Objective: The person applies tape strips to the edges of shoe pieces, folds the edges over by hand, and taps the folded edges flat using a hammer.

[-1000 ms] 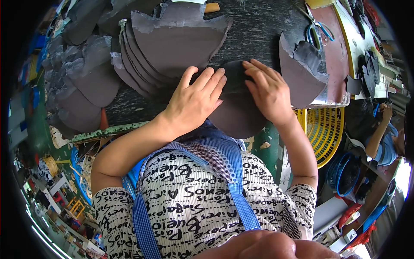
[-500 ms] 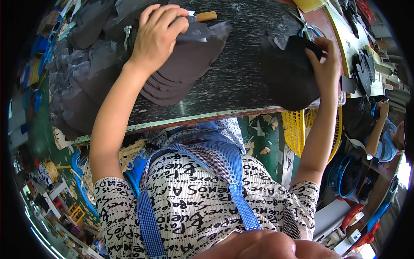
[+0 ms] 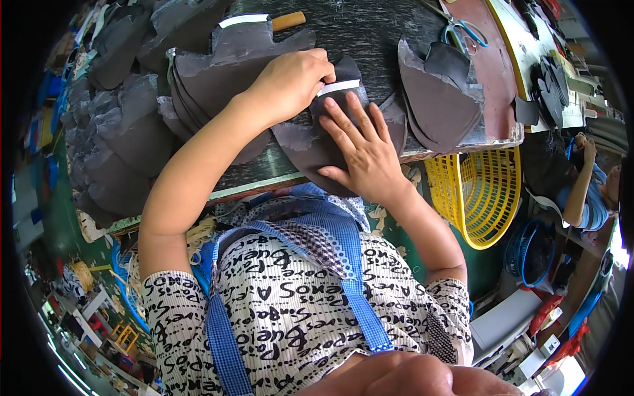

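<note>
In front of me, at the table's near edge, lies a dark brown, leather-like cut piece (image 3: 307, 148) with a narrow tab. A white strip (image 3: 342, 86) crosses that tab. My left hand (image 3: 294, 86) reaches over from the left, its fingers pinched at the strip's left end. Flat on the piece, just below the strip, rests my right hand (image 3: 363, 152) with its fingers spread. To the left is a stack of similar dark pieces (image 3: 211, 82), the top one bearing a white strip along its tab. More pieces (image 3: 442, 99) are stacked to the right.
Blue-handled scissors (image 3: 462, 33) lie at the far right of the black tabletop (image 3: 370, 39). A wooden handle (image 3: 288, 20) shows behind the left stack. Dark pieces (image 3: 125, 125) cover the table's left end. A yellow basket (image 3: 479, 204) stands below the right edge. Another person (image 3: 584, 188) sits farther right.
My left hand has moved right and nearer, from the left stack to the middle. My right hand has let go of the right-hand pieces and moved left onto the middle piece.
</note>
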The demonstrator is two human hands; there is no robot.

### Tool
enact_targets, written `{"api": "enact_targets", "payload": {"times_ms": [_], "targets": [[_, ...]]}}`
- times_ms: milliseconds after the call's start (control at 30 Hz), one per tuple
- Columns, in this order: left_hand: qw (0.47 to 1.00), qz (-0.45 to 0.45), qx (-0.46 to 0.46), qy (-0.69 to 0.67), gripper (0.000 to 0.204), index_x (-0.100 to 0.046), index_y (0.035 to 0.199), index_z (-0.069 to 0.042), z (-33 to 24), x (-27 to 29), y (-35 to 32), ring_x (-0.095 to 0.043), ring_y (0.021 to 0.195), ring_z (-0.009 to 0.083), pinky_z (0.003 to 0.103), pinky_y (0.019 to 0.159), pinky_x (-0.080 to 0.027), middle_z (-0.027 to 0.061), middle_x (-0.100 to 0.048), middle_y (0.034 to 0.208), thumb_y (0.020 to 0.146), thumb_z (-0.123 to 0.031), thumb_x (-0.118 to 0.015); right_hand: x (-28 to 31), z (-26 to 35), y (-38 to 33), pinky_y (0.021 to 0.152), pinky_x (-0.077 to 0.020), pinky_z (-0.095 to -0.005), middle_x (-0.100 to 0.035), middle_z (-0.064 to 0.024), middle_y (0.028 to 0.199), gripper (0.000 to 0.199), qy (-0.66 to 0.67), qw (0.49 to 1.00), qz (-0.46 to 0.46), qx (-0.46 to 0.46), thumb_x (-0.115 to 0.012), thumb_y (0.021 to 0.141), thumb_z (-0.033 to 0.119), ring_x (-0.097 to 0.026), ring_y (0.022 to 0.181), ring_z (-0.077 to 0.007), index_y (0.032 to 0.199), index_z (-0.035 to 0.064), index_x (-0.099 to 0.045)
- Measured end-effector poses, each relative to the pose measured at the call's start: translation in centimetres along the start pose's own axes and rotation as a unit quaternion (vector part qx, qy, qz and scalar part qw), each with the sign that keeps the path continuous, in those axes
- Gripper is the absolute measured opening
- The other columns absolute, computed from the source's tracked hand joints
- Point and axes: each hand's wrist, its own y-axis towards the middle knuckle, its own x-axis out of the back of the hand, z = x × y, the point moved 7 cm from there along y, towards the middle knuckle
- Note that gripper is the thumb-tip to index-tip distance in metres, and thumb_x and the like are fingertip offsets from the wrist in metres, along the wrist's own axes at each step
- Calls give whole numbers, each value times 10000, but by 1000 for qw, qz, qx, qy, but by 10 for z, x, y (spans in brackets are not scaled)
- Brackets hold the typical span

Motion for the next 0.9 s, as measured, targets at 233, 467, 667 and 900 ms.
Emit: {"api": "enact_targets", "payload": {"times_ms": [233, 467, 667, 900], "targets": [[986, -152, 2, -66, 384, -619, 1133, -77, -22, 11, -22, -648, 906, 287, 412, 793, -504, 79, -667, 964, 765, 10, -682, -1, -9, 17, 1013, -326, -536, -496, -91, 1396, 571, -28, 999, 16, -11, -722, 791, 441, -431, 1264, -375, 1209, 87, -558], [984, -158, 57, 52, 452, -693, 1048, -93, -17, -5, -41, -558, 1037, 236, 369, 846, -416, 23, -633, 1039, 622, 57, -688, 46, -42, 30, 821, -478, -387, -639, -86, 1056, 484, -32, 968, -250, -3, -744, 642, 74, -596, 979, -275, 1111, 43, -630], [967, -199, -14, 157, 333, -706, 1041, -71, -37, -12, -48, -555, 1059, 230, 385, 889, -412, 16, -615, 1053, 717, -17, -651, 18, -45, 21, 855, -488, -368, -663, -82, 1099, 302, 3, 989, -131, 70, -598, 740, 99, -617, 998, -235, 1018, 9, -673], [940, -67, -9, 334, 351, -670, 1123, 5, -53, -27, -46, -548, 1111, 214, 397, 968, -399, 70, -632, 1132, 819, -140, -574, 20, -36, 26, 958, -478, -395, -646, -132, 1164, 322, -6, 993, -74, 94, -592, 755, 106, -597, 1100, -285, 1038, -34, -656]]}}
